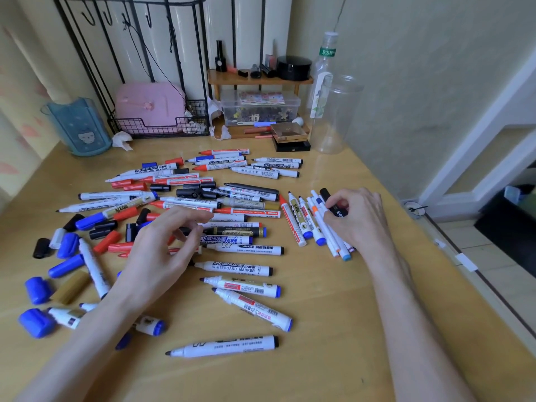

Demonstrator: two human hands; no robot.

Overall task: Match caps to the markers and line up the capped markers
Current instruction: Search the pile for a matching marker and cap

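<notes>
I see the right hand (358, 216) pinching a black capped marker (333, 203) near the wooden table's (319, 367) right edge, at the row of white capped markers (307, 224). The left hand (165, 248) hovers loose-fingered, holding nothing, over scattered uncapped white markers (237, 268) mid-table.

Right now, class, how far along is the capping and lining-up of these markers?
Done: a row of capped markers lies at the right. In hand: the right hand holds a black marker beside that row; the left hand hovers open over the pile. Left: many uncapped markers, loose blue caps.
</notes>
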